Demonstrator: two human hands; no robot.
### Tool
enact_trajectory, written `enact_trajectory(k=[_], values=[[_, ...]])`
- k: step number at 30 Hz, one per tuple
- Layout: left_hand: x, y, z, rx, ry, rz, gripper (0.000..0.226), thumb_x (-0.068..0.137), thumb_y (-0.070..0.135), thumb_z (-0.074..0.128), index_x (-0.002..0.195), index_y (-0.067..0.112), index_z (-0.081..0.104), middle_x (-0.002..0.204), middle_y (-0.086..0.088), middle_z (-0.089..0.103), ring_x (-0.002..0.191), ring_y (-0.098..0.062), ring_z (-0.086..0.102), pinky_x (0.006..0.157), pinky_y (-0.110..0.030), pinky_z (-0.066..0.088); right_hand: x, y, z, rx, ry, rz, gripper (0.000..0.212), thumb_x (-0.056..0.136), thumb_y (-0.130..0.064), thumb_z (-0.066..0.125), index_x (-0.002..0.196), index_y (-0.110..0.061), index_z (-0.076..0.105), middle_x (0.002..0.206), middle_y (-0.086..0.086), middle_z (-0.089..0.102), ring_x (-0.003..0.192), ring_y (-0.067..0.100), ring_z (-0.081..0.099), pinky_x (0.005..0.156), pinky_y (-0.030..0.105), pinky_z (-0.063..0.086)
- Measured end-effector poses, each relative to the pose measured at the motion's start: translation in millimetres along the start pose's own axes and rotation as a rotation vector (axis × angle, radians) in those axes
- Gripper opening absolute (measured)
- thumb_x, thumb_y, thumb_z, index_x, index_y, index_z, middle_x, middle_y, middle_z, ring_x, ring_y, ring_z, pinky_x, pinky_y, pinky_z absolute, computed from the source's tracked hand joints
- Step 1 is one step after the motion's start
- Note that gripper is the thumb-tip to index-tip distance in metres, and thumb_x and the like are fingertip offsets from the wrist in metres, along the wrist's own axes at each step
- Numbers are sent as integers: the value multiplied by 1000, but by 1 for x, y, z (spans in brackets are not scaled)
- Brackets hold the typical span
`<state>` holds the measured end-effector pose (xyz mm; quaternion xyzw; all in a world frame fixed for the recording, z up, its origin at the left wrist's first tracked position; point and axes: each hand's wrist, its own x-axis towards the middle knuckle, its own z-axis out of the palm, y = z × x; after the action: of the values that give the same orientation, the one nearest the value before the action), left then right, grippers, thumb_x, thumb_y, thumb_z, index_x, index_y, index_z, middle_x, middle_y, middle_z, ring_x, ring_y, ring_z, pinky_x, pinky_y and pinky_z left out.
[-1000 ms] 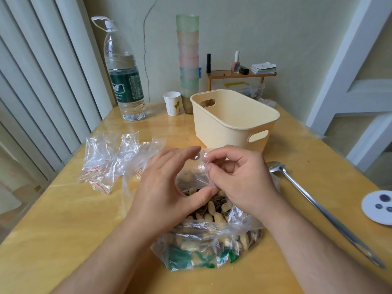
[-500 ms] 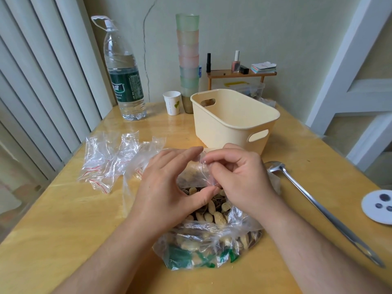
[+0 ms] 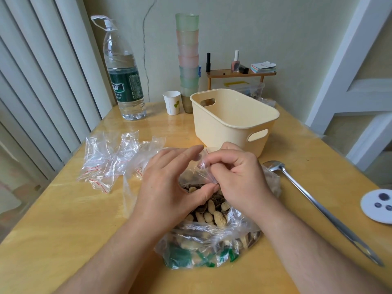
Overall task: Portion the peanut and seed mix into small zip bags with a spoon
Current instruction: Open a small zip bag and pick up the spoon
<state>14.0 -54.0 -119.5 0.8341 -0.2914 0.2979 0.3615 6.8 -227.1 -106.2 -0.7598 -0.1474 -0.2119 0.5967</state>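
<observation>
Over the large clear plastic bag of peanuts and seeds (image 3: pixel 212 236): right hand (image 3: pixel 237 179) pinching a small clear zip bag (image 3: pixel 206 170), left hand (image 3: pixel 169 187) on it too (grip unclear); best to seal fully.

Two hands (image 3: pixel 169 183) (image 3: pixel 237 179), one spoon (image 3: pixel 318 206), one bin (image 3: pixel 233 119), one water bottle (image 3: pixel 123 79), one paper cup (image 3: pixel 172 102), one big bag of mix (image 3: pixel 212 236), one pile of zip bags (image 3: pixel 110 160), hard to count

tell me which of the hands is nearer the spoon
Right. The right hand is just left of the spoon bowl, pinching a small bag; the left hand is farther left.
</observation>
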Motion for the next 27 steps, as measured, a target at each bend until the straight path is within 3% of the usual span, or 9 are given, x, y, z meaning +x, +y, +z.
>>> enact_trajectory(k=[4, 11, 15, 19, 23, 27], values=[[0, 0, -1, -7, -1, -3, 73, 77, 65, 79, 135, 23, 68, 119, 19, 68, 114, -7, 62, 96, -37, 53, -1, 0, 3, -5, 7, 6, 42, 88, 0, 62, 74, -36, 78, 74, -13, 55, 66, 13, 59, 48, 34, 52], [-1, 0, -3, -11, 24, -7, 62, 77, 57, 85, 128, 25, 71, 119, 16, 70, 113, -11, 64, 94, -43, 54, -2, -2, 1, -6, -4, 15, 45, 91, 7, 61, 77, -31, 80, 81, -11, 64, 70, 10, 65, 63, 19, 49], [0, 0, -4, -20, 10, -15, 62, 75, 56, 87, 127, 25, 71, 116, 18, 70, 112, -8, 64, 94, -39, 53, -2, -2, 0, 62, -13, 28, 41, 91, 11, 59, 81, -22, 80, 86, -2, 67, 61, 13, 64, 58, 24, 51], [0, 0, -6, -28, 5, -12, 61, 75, 54, 88, 127, 25, 71, 113, 18, 70, 111, -7, 64, 94, -40, 53, -3, -7, -8, 70, -47, -14, 35, 94, 7, 59, 90, -21, 80, 95, 0, 68, 69, 15, 66, 65, 29, 56], [-1, 0, -10, -24, -16, -20, 63, 76, 56, 85, 129, 26, 69, 113, 19, 69, 112, -8, 63, 95, -40, 54, 7, -14, -48, -159, 67, -15, 33, 94, -2, 66, 91, -32, 80, 97, -12, 69, 78, 10, 64, 75, 23, 52], [0, 4, -8, -20, -33, 4, 66, 76, 58, 81, 133, 27, 68, 114, 22, 67, 112, -8, 62, 96, -37, 53, -1, -8, -101, -661, 42, 100, 21, 90, -13, 70, 88, -34, 74, 92, -13, 65, 76, 3, 57, 73, 9, 41]])
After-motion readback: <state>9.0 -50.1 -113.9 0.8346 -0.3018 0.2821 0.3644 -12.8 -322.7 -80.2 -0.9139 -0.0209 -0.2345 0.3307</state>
